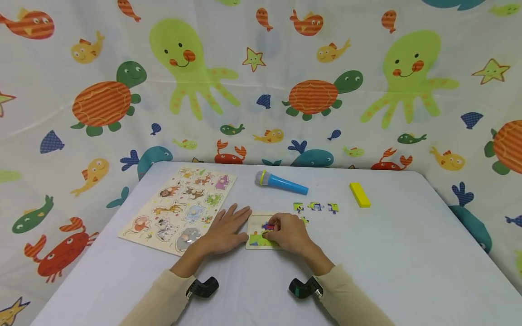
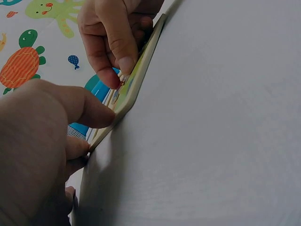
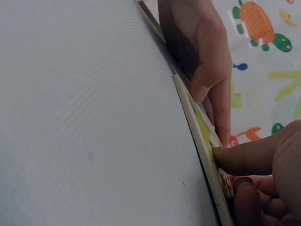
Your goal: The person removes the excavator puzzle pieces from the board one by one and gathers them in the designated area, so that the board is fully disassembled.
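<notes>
A small wooden jigsaw board (image 1: 252, 222) lies in front of me, with green pieces along its lower part and a bare pale area at upper left. My right hand (image 1: 291, 233) is over the board's right side, thumb and fingertips pinching a red and purple puzzle piece (image 1: 267, 227) close over the board. The fingers hide part of that piece. My left hand (image 1: 226, 231) lies at the board's left side with fingers stretched out. In the left wrist view, its thumb (image 2: 96, 110) touches the board's edge.
Several loose jigsaw pieces (image 1: 316, 206) lie behind my right hand. A large animal peg puzzle (image 1: 157, 228) is at the left, partly under my left hand. Farther back are a blue toy microphone (image 1: 285, 184) and a yellow block (image 1: 360, 195). A patterned curtain (image 1: 253, 90) hangs behind.
</notes>
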Available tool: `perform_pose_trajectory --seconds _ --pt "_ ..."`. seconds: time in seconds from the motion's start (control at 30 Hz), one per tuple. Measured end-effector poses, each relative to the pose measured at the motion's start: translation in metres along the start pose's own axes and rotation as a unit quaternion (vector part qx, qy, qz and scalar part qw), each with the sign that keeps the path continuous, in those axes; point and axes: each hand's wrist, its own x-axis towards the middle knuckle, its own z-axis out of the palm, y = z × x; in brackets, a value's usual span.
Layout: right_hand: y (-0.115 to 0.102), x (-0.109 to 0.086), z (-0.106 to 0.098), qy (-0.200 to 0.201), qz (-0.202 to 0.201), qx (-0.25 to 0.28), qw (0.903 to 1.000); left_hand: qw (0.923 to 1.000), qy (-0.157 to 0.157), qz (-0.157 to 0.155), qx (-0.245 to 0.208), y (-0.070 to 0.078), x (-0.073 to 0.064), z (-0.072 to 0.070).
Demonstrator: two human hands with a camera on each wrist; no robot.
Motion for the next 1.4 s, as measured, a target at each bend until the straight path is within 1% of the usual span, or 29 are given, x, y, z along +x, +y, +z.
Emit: perform_pose_trajectory --seconds 0.3,0.57,0.7,0.87,1.17,1.4 --pt "0.0014 -0.0011 0.0005 0.0 0.004 0.001 1.0 1.0 -0.002 0.001 0.004 -0.0001 0.0002 0.0003" --pt "0.0018 -0.0019 -0.0006 -0.006 -0.009 0.001 0.9999 1.0 0.004 0.003 0.004 -0.0005 0.001 0.0013" --pt "0.0034 -0.0017 0.001 -0.001 -0.017 0.002 0.9999 1.0 0.004 0.001 -0.003 0.0002 0.0002 0.0012" --pt "0.0061 -0.0016 0.003 0.007 -0.026 0.007 0.9996 1.0 0.003 -0.001 0.002 -0.0003 0.0 0.0018" --pt "0.0072 -0.0015 0.0024 0.029 -0.047 0.059 0.9968 0.9999 0.01 0.007 0.004 -0.0007 0.0017 0.0015" --pt "0.0052 -0.0039 0.0026 0.028 -0.039 0.1 0.9939 1.0 0.008 0.003 0.003 -0.0014 -0.0002 0.0029"
